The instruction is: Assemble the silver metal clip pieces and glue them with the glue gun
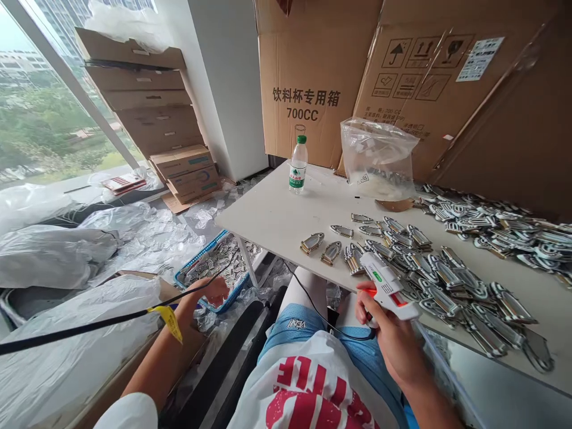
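Observation:
My right hand (375, 307) is wrapped round a white glue gun (382, 280) with an orange trigger, its nose tilted up and left over the table's front edge. Beneath and beyond the gun lie many silver, boat-shaped metal pieces (420, 262), some with brownish sides. Low on the left, my left hand (213, 292) reaches over a blue plastic basket (187, 268) full of similar small pieces. Its fingers are small and unclear there, so I cannot make out whether they hold anything. A black cable (134, 319) with a yellow tag (168, 322) crosses above my left forearm.
On the white table (263, 208) stand a green-capped water bottle (298, 167) and a clear plastic bag (378, 158). A larger heap of metal pieces (500, 229) lies at right. Big cardboard boxes (313, 71) rise behind; stacked cartons (152, 113) and plastic wrapping (134, 232) fill the left.

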`<state>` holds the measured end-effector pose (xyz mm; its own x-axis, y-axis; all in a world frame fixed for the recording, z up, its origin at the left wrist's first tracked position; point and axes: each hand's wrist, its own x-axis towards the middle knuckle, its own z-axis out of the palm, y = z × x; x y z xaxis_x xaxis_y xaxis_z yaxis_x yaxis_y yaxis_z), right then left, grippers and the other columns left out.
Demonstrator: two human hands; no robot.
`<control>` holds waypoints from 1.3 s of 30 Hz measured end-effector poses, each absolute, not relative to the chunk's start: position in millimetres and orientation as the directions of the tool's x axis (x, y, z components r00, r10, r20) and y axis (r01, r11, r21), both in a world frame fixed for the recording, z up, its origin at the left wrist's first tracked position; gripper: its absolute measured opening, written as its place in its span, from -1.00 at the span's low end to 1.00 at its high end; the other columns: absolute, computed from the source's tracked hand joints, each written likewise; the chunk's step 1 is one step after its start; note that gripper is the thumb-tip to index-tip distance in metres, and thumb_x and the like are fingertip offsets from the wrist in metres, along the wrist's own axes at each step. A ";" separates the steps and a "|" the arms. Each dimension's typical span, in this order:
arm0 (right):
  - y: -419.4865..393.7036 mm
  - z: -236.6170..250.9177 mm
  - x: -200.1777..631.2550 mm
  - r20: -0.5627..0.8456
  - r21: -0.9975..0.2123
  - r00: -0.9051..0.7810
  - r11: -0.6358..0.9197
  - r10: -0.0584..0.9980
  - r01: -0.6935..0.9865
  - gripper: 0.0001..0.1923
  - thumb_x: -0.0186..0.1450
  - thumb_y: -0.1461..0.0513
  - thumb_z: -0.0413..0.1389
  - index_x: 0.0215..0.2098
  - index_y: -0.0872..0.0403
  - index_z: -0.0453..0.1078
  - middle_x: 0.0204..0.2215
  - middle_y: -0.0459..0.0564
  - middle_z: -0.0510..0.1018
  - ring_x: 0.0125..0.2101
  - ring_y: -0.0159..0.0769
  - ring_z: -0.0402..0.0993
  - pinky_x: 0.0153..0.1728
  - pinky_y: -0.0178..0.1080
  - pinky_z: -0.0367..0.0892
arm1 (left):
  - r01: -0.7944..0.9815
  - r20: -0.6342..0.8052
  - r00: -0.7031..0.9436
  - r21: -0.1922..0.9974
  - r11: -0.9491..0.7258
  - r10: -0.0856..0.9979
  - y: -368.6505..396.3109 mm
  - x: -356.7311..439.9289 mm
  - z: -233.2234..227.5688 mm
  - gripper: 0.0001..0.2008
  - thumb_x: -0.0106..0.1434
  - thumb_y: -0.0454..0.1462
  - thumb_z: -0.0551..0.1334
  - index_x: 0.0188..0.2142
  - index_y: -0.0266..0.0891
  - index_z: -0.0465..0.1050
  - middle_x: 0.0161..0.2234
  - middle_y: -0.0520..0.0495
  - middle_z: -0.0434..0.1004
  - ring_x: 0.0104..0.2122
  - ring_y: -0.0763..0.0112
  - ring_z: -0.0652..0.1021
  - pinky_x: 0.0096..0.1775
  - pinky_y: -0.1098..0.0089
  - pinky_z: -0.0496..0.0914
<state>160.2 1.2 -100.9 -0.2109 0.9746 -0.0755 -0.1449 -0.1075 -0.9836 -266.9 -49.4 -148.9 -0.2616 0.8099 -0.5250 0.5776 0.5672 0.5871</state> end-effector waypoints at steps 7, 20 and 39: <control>11.3 -94.8 161.4 -0.031 -0.994 -0.194 -0.051 0.980 -0.101 -0.63 0.41 -0.13 0.31 -0.16 -0.02 0.50 -0.44 -0.11 0.45 -0.41 -0.26 0.35 -0.32 -0.21 0.33 | 0.598 -0.622 0.169 0.681 0.422 0.765 -51.3 -219.7 -74.3 -0.55 0.39 0.12 0.33 -0.42 -0.17 0.55 -0.46 -0.07 0.67 -0.44 0.20 0.62 -0.28 0.24 0.51; 13.6 -97.2 176.7 -0.051 -0.994 -0.179 -0.032 0.982 0.107 -0.45 0.38 -0.26 0.25 -0.02 -0.01 0.60 -0.39 -0.06 0.53 -0.35 -0.15 0.42 -0.24 -0.14 0.40 | 0.929 0.137 -0.079 0.369 0.023 0.987 81.4 -109.9 -48.2 -0.54 0.42 0.13 0.31 -0.08 -0.22 0.66 -0.04 -0.21 0.71 -0.14 0.08 0.66 -0.21 0.25 0.38; 5.0 -71.4 156.8 -0.010 -0.998 -0.216 0.003 0.976 0.062 -0.68 0.33 -0.17 0.27 -0.15 -0.22 0.65 -0.40 0.01 0.50 -0.35 0.03 0.43 -0.28 0.02 0.43 | 0.892 0.097 -0.017 0.452 -0.029 0.995 91.0 -122.8 -57.4 -0.57 0.35 0.16 0.32 -0.24 -0.13 0.66 -0.16 -0.09 0.76 -0.19 0.08 0.67 -0.18 0.21 0.38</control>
